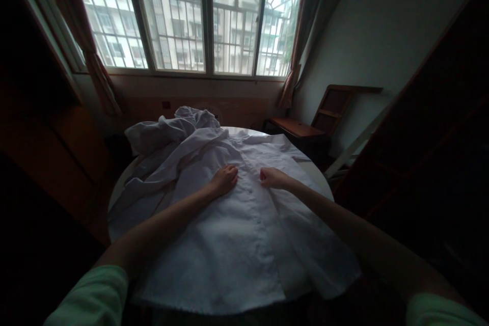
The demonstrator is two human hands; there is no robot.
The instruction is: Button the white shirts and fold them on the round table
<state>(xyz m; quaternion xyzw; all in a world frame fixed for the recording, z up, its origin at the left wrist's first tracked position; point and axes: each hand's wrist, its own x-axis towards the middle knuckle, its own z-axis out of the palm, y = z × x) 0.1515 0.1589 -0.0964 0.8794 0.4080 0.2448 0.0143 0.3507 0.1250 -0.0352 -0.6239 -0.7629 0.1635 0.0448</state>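
A white button-up shirt (pixel 237 234) lies spread front-up over a round white table (pixel 320 177). My left hand (pixel 224 179) rests on the shirt just left of the button strip, fingers curled down onto the cloth. My right hand (pixel 272 178) sits just right of the strip, fingers bent and pinched at the fabric's edge. Both hands are close together near the chest area. A second crumpled white garment (pixel 168 130) is heaped at the table's far left.
A barred window (pixel 191 15) with curtains fills the far wall. A wooden chair or desk (pixel 305 127) stands at the back right. Dark wooden furniture (pixel 428 127) flanks both sides of the table.
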